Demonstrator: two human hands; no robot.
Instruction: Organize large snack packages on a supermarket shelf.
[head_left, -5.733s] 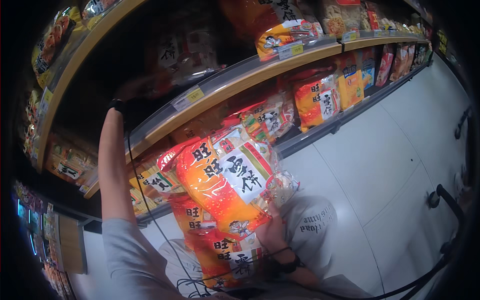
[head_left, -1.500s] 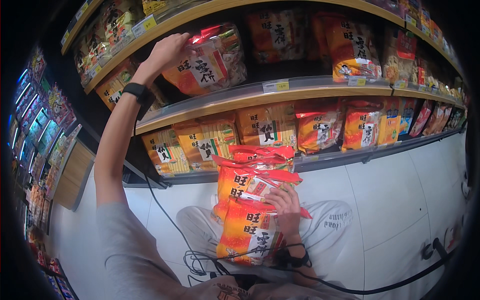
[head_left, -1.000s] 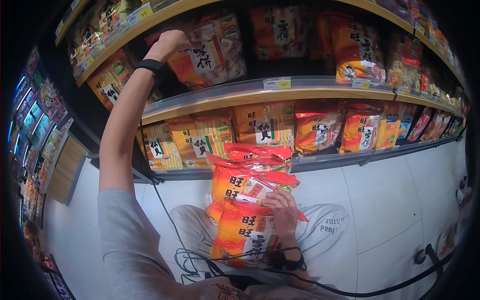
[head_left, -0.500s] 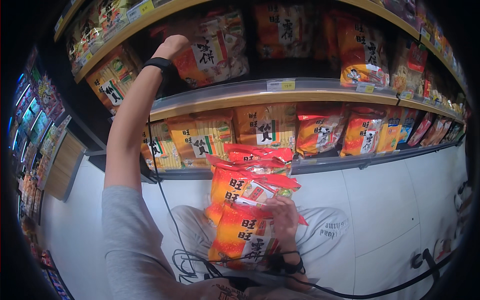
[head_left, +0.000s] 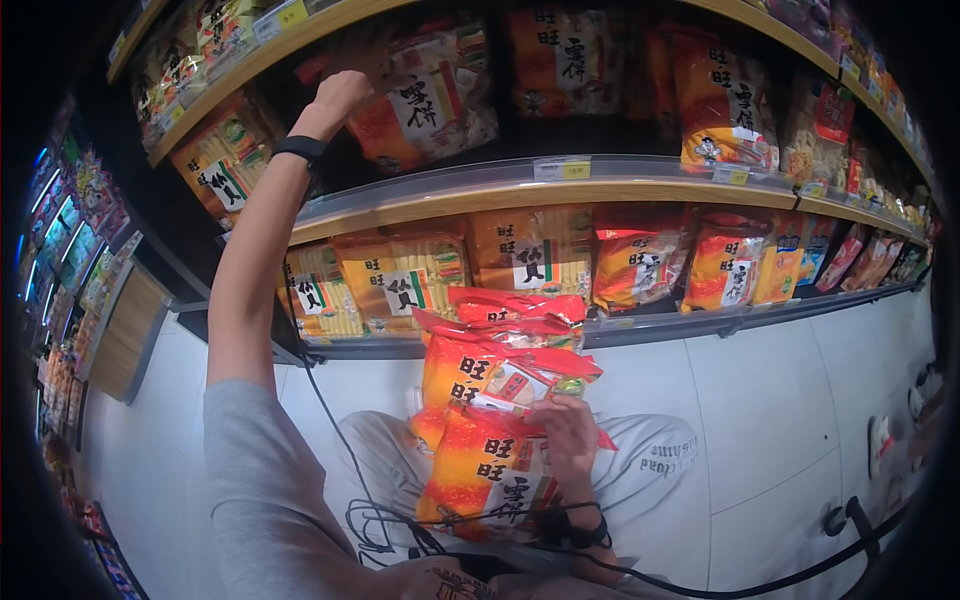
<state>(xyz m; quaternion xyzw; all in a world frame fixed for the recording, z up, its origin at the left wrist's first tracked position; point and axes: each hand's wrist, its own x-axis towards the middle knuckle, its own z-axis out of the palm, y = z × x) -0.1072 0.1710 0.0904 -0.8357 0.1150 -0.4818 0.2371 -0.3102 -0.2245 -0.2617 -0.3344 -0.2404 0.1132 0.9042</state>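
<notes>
My left hand (head_left: 345, 95) reaches up to the upper shelf, at the top left edge of an orange-and-red bag of rice crackers (head_left: 425, 105) that leans there. Its fingers are in shadow and smeared, so their grip is unclear. Down at my lap, my right hand (head_left: 568, 440) has its fingers curled on the red top edge of the nearest rice cracker bag (head_left: 465, 465). Behind that one stand a second similar bag (head_left: 450, 375) and a third (head_left: 515, 305), packed close in a row between my crossed legs.
The lower shelf holds several yellow stick-snack bags (head_left: 400, 285) and red cracker bags (head_left: 640, 265). A wooden shelf edge (head_left: 450, 200) with price tags runs across. Black cables (head_left: 385, 530) lie over my lap. Shoes of other people (head_left: 882, 445) show at the right.
My left hand has shifted slightly left, and the upper-shelf bag has moved a little. My right hand and the lap bags stay almost still.
</notes>
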